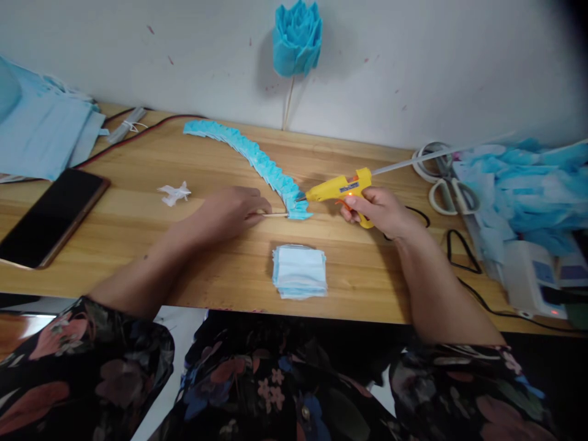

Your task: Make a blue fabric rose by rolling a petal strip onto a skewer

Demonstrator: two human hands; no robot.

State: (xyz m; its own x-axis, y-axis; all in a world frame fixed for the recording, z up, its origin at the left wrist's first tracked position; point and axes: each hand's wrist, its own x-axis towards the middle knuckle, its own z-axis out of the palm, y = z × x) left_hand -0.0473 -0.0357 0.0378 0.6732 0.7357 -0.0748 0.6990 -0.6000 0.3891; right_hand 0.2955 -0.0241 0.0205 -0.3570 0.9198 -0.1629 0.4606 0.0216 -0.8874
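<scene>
On the wooden table (367, 288), the long blue strip (260, 160) lies in a bend, its near end between your hands. It looks like many small folded bits, each lapping the next, with pointy edges. Your right hand (379, 208) grips the yellow glue gun (340, 187), tip at that near end; I can't tell if they touch. Your left hand (236, 211) pinches a thin stick (275, 215), which reaches the same end. The strip's far end is near the table's back edge. Bare wood shows on both sides of the pile of squares (299, 271), near the front edge.
</scene>
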